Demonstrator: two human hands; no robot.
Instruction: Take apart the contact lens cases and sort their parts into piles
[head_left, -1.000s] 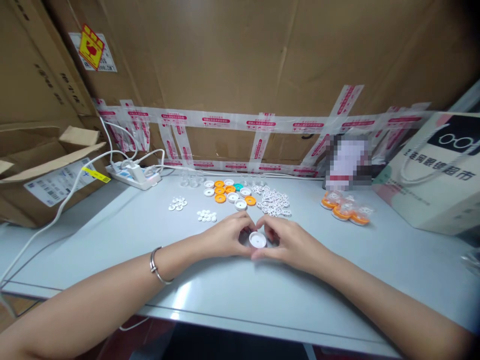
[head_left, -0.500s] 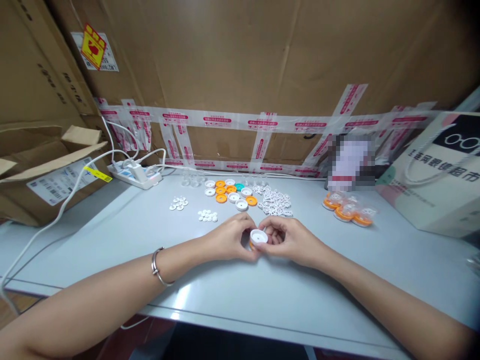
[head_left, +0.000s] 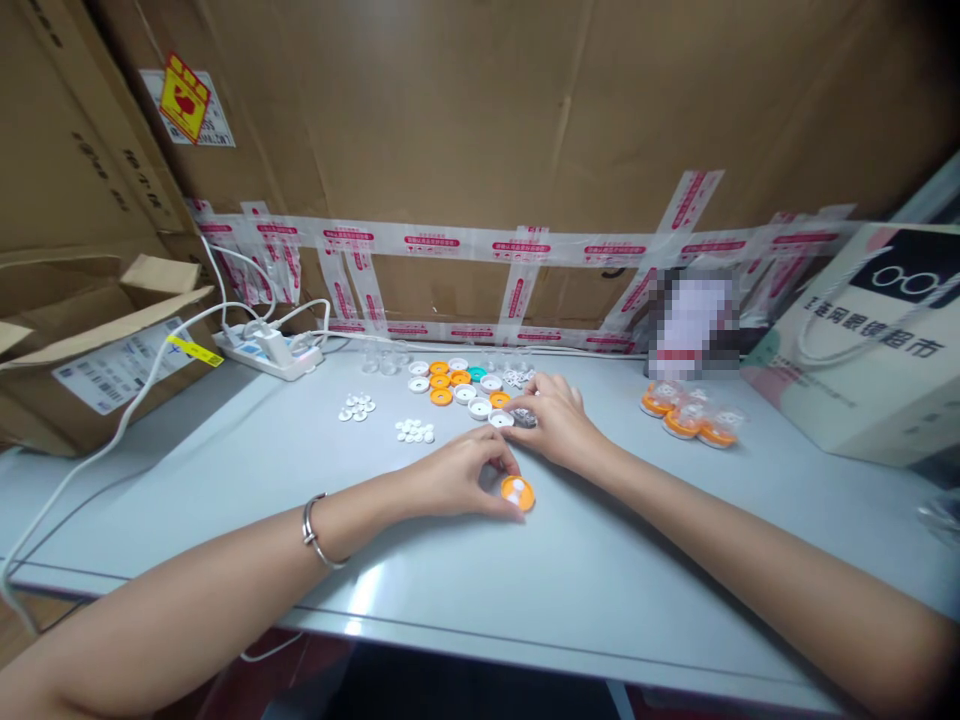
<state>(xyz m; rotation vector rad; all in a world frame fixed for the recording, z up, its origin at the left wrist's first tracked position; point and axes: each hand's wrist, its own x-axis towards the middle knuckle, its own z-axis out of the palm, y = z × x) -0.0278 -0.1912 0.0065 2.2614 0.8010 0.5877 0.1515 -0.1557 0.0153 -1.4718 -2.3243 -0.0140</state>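
Observation:
Between the thumb and fingers of my left hand (head_left: 480,478) is an orange round piece (head_left: 519,492) with small white parts on it, low over the table. Farther back, my right hand (head_left: 551,420) pinches a white round cap (head_left: 500,420) at the near end of a group of caps. That group has white caps, orange caps (head_left: 441,397) and a teal cap (head_left: 477,374). Small white pieces (head_left: 517,378) lie partly hidden behind my right hand.
Small white discs lie in two clusters (head_left: 356,407) (head_left: 415,431) at left. Clear cups (head_left: 386,358) stand at the back. Orange-based clear assemblies (head_left: 682,422) sit at right, beside a paper bag (head_left: 855,370). A power strip (head_left: 274,350) and open carton (head_left: 90,350) are far left.
My right hand has moved back and away from my left, taking the white cap to the cap group. The orange piece in my left hand is now uncovered.

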